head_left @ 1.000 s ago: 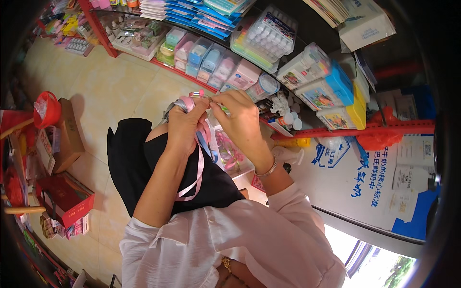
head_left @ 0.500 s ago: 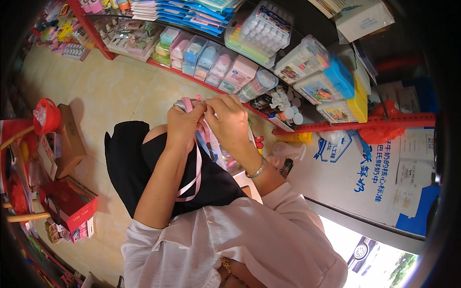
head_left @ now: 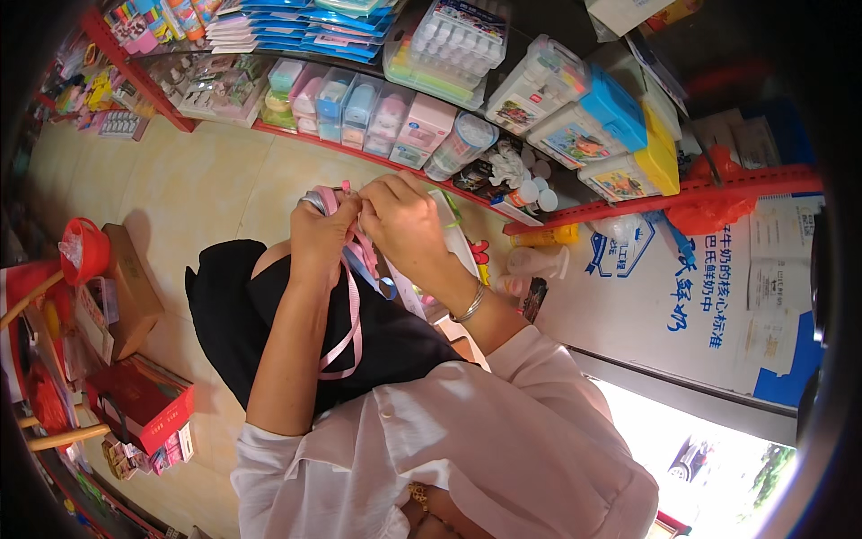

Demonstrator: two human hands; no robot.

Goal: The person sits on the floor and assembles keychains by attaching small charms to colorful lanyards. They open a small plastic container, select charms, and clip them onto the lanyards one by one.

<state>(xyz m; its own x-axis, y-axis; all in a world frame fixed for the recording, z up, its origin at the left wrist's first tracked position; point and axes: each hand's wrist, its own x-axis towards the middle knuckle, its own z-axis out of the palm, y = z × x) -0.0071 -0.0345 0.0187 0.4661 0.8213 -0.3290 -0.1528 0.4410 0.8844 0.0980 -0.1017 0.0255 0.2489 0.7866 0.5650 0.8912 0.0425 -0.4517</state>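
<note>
Holding a pink ribbon [head_left: 352,328], the left hand [head_left: 316,235] has its fingers curled tight, up past the far edge of the black cloth [head_left: 395,346] on the person's lap. The ribbon hangs from that hand and makes a long loop over the cloth. A blue ribbon [head_left: 363,258] hangs beside it, and a small, shiny grey thing [head_left: 314,199] pokes out at the top of the left hand. Close by, also past the far edge of the cloth, the right hand [head_left: 404,220] has bent fingers near the left thumb; I cannot tell if its fingertips hold anything. A silver bangle [head_left: 470,304] is on the right wrist, to the right of the cloth. Left of the cloth are a red bucket [head_left: 85,253], a brown box [head_left: 130,292] and a red box [head_left: 153,413]. Far past the cloth, clear boxes [head_left: 359,108] stand in a row on a shelf.
</note>
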